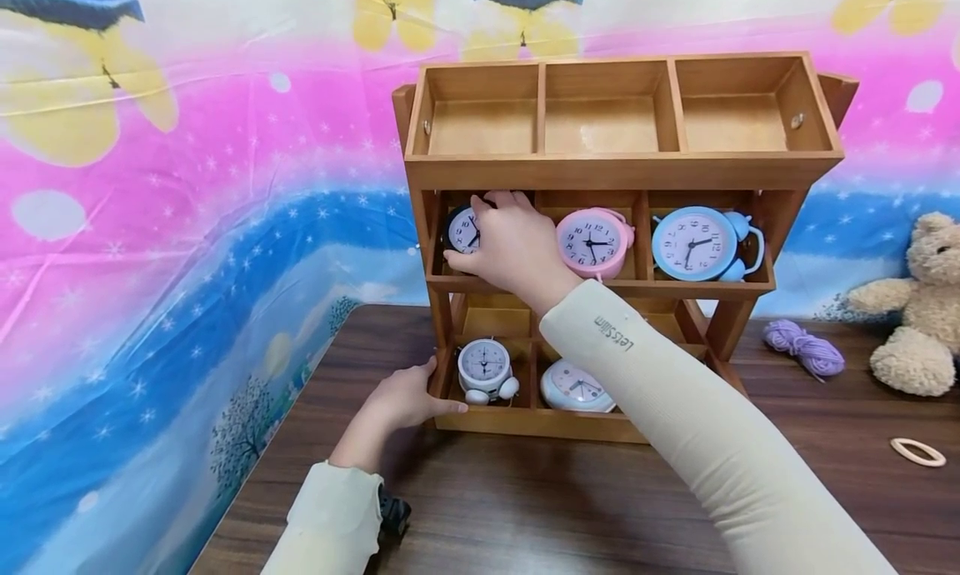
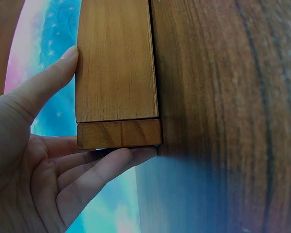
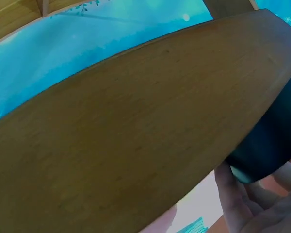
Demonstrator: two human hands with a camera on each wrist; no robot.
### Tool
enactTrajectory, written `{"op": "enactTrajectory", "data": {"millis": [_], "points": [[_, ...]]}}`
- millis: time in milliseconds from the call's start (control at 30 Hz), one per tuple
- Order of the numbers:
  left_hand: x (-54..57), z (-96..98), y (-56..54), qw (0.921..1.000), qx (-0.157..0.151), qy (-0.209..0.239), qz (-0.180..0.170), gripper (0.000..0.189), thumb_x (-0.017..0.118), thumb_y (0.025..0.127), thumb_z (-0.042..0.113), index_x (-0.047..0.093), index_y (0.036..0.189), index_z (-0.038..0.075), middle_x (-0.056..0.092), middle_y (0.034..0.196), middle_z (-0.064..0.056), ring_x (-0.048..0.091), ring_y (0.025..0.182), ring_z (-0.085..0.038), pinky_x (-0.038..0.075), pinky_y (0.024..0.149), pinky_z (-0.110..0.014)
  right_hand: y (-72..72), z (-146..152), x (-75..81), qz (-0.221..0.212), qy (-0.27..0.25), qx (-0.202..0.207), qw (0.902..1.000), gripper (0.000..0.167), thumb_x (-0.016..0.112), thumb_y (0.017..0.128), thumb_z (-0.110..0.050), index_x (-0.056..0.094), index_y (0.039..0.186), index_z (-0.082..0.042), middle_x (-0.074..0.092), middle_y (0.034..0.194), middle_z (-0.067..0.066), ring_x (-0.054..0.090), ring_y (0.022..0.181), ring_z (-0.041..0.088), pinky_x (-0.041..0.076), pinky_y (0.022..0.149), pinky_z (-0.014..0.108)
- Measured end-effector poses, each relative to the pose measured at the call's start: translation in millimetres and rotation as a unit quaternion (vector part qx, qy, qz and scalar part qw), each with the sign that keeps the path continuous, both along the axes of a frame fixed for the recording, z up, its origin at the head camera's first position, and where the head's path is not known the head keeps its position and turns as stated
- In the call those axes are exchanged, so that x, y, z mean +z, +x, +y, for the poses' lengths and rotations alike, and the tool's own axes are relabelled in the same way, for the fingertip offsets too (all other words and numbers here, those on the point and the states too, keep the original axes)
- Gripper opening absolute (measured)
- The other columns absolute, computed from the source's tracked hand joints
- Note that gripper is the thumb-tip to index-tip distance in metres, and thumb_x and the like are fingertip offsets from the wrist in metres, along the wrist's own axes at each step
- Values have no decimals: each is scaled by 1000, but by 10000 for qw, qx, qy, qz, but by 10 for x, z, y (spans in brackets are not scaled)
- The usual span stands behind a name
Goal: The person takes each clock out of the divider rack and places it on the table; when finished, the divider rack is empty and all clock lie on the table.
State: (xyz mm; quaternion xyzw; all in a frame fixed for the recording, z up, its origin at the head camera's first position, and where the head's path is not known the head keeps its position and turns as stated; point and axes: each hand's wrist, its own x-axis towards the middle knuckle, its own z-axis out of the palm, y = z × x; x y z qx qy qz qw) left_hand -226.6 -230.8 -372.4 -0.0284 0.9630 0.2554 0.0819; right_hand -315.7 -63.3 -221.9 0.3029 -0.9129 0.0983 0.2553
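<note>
My right hand (image 1: 517, 237) reaches into the left compartment of the middle tier and grips a dark alarm clock (image 1: 459, 225) with a white dial. In the right wrist view, fingers curl around the dark clock's rounded body (image 3: 269, 141) below a wooden board. My left hand (image 1: 401, 396) holds the lower left corner of the wooden shelf (image 1: 525, 425), thumb on one side and fingers on the other. Beside that hand, a white twin-bell clock (image 1: 484, 367) stands with its bells downward. A pink clock (image 1: 592, 242) sits right of my right hand.
A blue clock (image 1: 693, 243) lies sideways in the middle tier's right compartment. Below, a pale clock (image 1: 572, 387) is partly hidden by my right sleeve. Right of the shelf are purple yarn (image 1: 804, 348), a teddy bear (image 1: 930, 317) and a wooden ring (image 1: 918, 461).
</note>
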Motion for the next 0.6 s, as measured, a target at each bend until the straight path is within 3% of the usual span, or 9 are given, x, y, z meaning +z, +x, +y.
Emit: {"op": "enactTrajectory", "data": {"millis": [300,600], "points": [[-19,2,12,10000,55,11,25,98,76,83,51,30,155,3,47,147,-23,50,129,-42,43,102,-56,10,46,-23,138,-447,-36,9989,74,56,89,-65,55,144,-16,48,147,9,52,123,30,57,70,47],[-10,-7,-6,10000,15,-3,27,98,75,84,52,30,155,3,47,147,-23,50,129,-41,43,102,-56,103,90,-60,-134,-386,82,9991,76,48,92,-67,49,149,-16,49,143,11,50,127,29,53,90,48]]}}
